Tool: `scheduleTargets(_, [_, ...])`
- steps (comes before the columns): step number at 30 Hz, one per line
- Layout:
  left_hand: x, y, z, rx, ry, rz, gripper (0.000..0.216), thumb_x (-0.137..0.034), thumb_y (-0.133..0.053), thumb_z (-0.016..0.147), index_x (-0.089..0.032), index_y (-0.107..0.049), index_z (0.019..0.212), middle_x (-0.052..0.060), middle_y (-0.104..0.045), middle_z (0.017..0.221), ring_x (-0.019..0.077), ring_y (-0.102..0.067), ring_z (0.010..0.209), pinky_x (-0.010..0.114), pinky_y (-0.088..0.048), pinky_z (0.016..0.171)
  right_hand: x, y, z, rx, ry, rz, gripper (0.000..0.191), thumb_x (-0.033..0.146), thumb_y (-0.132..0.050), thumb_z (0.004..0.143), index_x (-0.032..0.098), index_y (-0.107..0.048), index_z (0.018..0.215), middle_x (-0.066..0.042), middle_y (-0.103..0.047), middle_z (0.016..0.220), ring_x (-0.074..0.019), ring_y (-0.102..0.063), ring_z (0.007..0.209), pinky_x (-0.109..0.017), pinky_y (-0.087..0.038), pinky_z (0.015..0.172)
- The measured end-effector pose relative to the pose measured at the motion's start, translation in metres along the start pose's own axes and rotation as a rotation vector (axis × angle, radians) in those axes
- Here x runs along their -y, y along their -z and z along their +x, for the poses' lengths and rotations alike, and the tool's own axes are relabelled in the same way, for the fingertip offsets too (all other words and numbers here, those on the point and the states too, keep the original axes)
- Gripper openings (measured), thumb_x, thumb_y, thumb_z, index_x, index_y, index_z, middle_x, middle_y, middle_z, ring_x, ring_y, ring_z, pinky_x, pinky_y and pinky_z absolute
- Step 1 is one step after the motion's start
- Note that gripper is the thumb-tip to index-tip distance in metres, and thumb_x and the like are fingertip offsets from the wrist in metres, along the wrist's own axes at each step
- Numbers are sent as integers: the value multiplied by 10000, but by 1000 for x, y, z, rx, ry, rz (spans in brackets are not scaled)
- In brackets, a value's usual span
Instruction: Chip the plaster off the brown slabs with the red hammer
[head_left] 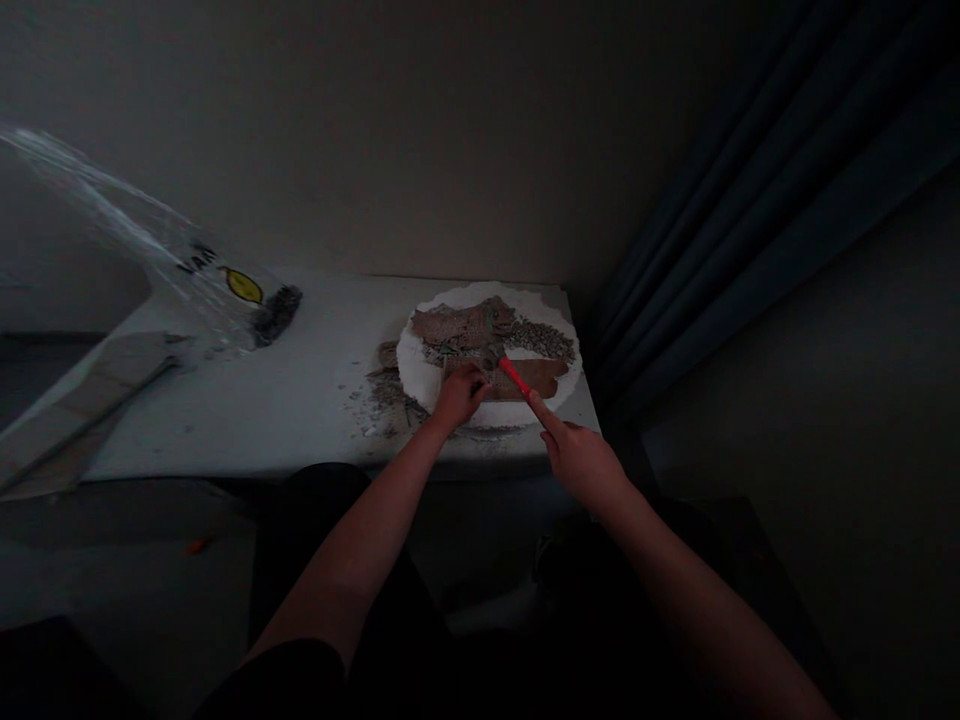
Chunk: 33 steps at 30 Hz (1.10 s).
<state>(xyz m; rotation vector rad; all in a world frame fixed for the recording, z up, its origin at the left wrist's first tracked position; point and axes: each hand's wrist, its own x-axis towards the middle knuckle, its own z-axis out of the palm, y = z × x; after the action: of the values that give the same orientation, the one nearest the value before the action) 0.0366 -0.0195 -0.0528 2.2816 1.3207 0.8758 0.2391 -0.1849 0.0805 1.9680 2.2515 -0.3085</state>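
A white round piece with a ragged edge point(414, 365) lies on the table. On it are brown, rough-textured patches point(450, 325), a flat brown strip point(536, 378) and a bed of small grey gravel point(544, 338). My right hand point(585, 455) is closed around a slim red tool point(516, 378), forefinger stretched along it. The tool's far end meets the middle of the round piece; its exact kind is too dark to tell. My left hand point(461, 395) rests at the near left of the brown strip, fingers curled together. Whatever they pinch is hidden.
Crumbs and dark debris point(386, 395) are scattered left of the round piece on the white table point(300, 400). Farther left stands a clear plastic bag point(217, 290) with dark material at its bottom. A dark curtain point(720, 210) hangs on the right, beside a wall.
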Motion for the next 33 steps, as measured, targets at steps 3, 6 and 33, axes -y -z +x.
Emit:
scheduleTargets(3, [0,0,0,8,10,13,182,-305,-598,896,-178,-656,779,78,-635,900,222,-605,901,371,-503,879,0,-1,0,-48,-8,2,716,278,-348,1052,342,83,1621,-85,-722,1033,-228,-702,788,-341,-513,746])
scheduleTargets(6, [0,0,-1,5,9,-14,180,-307,-595,903,-166,-667,817,83,-635,906,218,-605,895,356,-504,860,0,-2,-1,14,-10,-7,712,276,-363,1050,351,51,1624,-76,-724,997,-233,-705,789,-336,-512,734])
scheduleTargets(33, [3,14,5,94,66,-106,614,-410,-904,586,-150,-597,1050,109,-632,1039,261,-611,963,393,-520,854,4,-8,1,23,-13,-18,742,268,-375,1052,359,102,1613,-76,-734,993,-228,-718,791,-334,-522,729])
